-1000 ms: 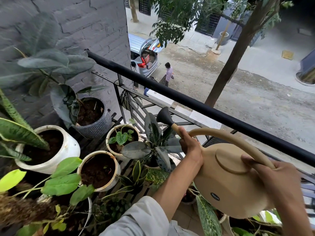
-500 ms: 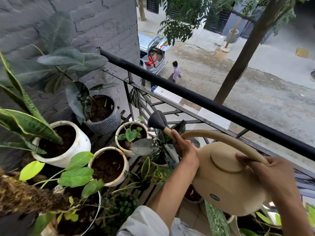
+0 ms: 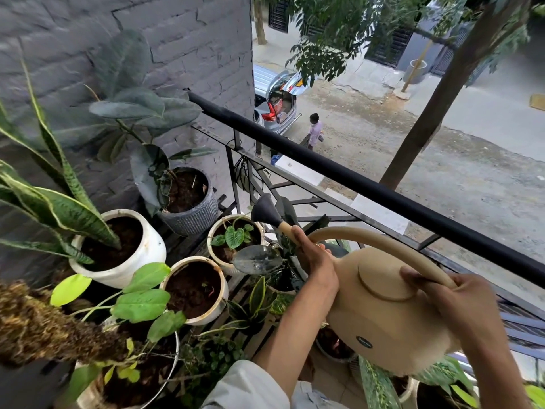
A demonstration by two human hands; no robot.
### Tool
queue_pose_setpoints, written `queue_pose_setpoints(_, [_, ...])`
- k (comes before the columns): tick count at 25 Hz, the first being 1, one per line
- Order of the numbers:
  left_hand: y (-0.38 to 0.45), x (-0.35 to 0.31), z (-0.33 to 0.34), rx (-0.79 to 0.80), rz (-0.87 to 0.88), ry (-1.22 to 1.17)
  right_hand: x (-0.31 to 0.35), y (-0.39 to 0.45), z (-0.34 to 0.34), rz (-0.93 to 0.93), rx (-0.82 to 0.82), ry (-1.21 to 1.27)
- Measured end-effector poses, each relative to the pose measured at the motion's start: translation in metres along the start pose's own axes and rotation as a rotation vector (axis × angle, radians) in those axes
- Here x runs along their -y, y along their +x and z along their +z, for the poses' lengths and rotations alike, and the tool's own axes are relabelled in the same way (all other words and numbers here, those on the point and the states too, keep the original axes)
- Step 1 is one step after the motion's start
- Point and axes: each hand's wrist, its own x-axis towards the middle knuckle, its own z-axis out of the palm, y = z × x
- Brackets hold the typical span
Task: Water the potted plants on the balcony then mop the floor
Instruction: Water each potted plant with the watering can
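- I hold a tan watering can [image 3: 380, 314] with both hands, over a cluster of potted plants on a balcony.
- My right hand [image 3: 451, 302] is wrapped around the can's arched handle, behind the lid.
- My left hand [image 3: 317, 261] curls around the base of the spout, steadying it.
- The black rose [image 3: 263, 212] at the spout tip sits just above the far rim of a small cream pot [image 3: 234, 243] with heart-shaped leaves.
- I see no water falling from the rose, so I judge the watering step to be in hand, between pours; mopping has not begun.
- Next move, as I judge it: tip the can forward from the handle so water lands on that pot's soil, not on the leaves.
- Left of the small pot: a grey ribbed pot [image 3: 191, 202] with broad dark leaves, a white pot [image 3: 121, 246] with a snake plant, and a cream pot [image 3: 196, 290] of bare soil.
- A grey, spoon-shaped leaf [image 3: 256, 262] lies just below the spout and could shed water sideways.
- Beyond the small pot runs a black railing [image 3: 368, 187], with a street below it.
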Motion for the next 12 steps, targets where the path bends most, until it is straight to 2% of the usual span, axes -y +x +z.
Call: queue_pose_setpoints(12, [-0.007, 0.038, 0.046, 0.132, -0.097, 0.073, -0.024, 0.008, -0.043, 0.064, -0.123, 0.003])
